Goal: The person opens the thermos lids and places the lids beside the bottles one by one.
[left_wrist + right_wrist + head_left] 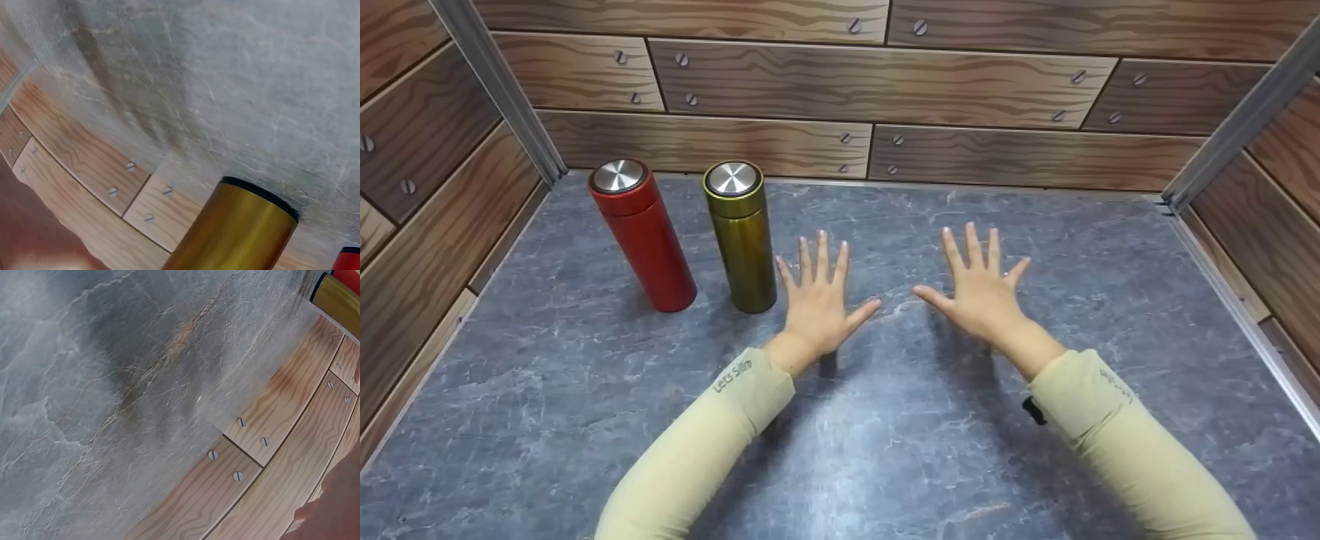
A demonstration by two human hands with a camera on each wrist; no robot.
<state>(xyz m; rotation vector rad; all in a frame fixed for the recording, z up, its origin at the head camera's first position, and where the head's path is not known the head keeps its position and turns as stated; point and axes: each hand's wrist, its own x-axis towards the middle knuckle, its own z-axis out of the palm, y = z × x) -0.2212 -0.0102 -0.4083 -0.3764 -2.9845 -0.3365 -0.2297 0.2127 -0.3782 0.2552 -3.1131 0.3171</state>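
Observation:
Two tall flasks with shiny steel-topped lids stand upright on the left part of the table: a red thermos flask and, to its right, a gold-green thermos flask. My left hand is spread just right of the gold-green flask, palm down, holding nothing. Farther right, my right hand is likewise spread with straight fingers and holds nothing. In the left wrist view the gold-green flask shows its dark base, and a bit of the red flask enters the corner.
The grey marbled tabletop is bounded by a wood-plank-patterned back wall and matching side walls. Metal posts stand in both back corners, the left post behind the red flask. A metal strip edges the table's right side.

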